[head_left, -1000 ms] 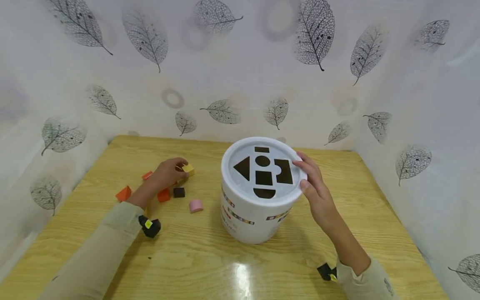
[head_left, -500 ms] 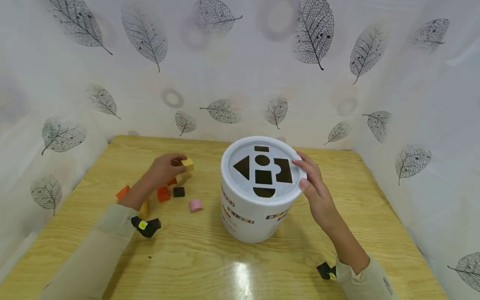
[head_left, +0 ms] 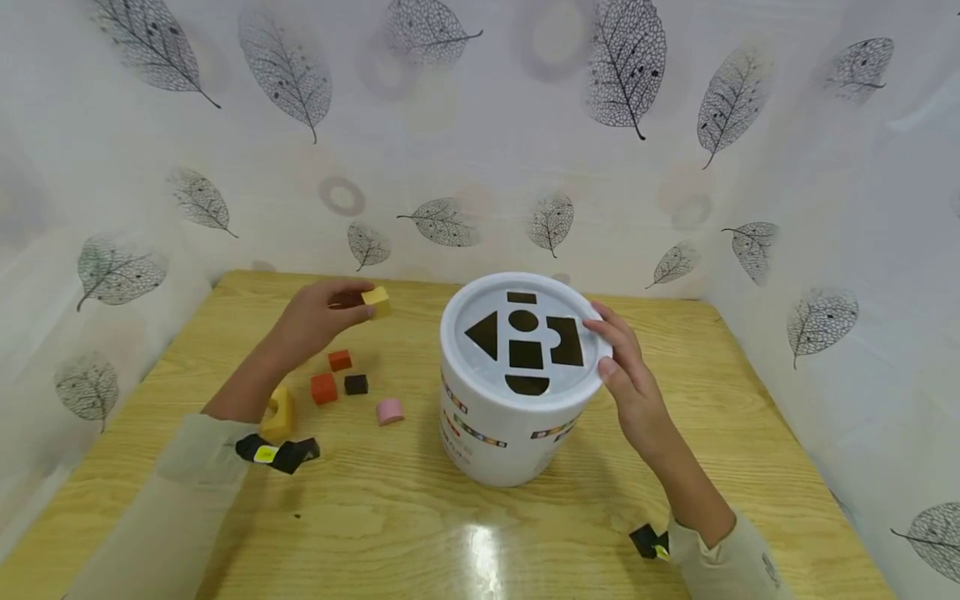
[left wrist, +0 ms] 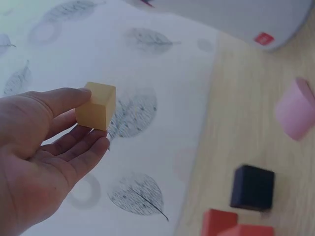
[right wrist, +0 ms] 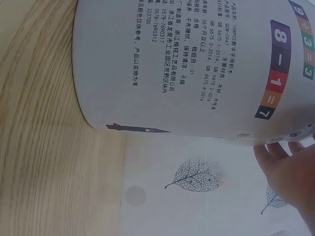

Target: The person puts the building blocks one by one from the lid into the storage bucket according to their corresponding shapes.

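A small yellow cube block [head_left: 377,302] is pinched between the thumb and fingers of my left hand [head_left: 315,321], raised above the table. In the left wrist view the yellow block [left wrist: 97,105] shows clearly at the fingertips. My right hand [head_left: 636,392] rests on the right rim of a white bucket [head_left: 495,450], thumb at the side and fingers over the lid's edge. The grey-white lid [head_left: 480,375] has several cut-out shapes, among them a triangle, a circle and a square. In the right wrist view, printed text covers the bucket [right wrist: 162,64], and my right hand [right wrist: 293,172] touches its rim.
Left of the bucket lie a pink half-round block [head_left: 390,411], a black block [head_left: 356,384], two red-orange blocks [head_left: 324,388] and a yellow block with a curved notch [head_left: 279,414]. The wooden table [head_left: 390,517] ends at a leaf-patterned curtain [head_left: 480,150] behind.
My left hand has lifted the yellow cube up and away from the other blocks, uncovering the red-orange and notched yellow ones. The right hand and bucket stay in place.
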Action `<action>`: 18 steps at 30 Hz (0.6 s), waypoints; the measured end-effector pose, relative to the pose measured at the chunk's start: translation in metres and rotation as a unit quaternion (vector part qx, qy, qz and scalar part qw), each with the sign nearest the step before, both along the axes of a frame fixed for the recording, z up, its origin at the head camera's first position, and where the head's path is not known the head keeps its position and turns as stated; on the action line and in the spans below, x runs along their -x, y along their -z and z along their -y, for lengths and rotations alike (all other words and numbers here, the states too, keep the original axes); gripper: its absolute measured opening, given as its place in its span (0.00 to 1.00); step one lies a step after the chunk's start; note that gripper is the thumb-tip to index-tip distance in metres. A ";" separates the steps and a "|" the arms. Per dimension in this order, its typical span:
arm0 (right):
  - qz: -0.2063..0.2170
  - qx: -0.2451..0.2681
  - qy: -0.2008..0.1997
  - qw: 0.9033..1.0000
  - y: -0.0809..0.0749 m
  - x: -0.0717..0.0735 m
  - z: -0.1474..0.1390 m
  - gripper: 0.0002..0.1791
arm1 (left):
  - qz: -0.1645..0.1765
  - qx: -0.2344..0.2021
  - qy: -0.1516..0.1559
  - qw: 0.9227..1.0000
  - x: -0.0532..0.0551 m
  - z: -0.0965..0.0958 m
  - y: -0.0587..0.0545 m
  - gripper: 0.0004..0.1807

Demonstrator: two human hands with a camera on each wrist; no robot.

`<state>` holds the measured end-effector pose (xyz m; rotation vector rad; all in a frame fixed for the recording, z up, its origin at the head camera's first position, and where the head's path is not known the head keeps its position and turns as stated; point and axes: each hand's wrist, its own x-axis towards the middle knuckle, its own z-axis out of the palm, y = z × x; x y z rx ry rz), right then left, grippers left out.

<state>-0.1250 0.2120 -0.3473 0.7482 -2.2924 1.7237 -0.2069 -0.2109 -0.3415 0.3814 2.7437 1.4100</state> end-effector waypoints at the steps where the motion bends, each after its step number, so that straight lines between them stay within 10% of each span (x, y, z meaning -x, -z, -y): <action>1: -0.001 0.001 0.000 1.000 0.000 0.000 0.000 0.24 | -0.002 -0.008 0.001 1.000 -0.003 -0.002 -0.005 0.28; 18: -0.006 0.001 -0.005 1.000 0.000 0.001 -0.001 0.25 | -0.051 -0.075 0.055 0.994 -0.036 -0.056 -0.062 0.24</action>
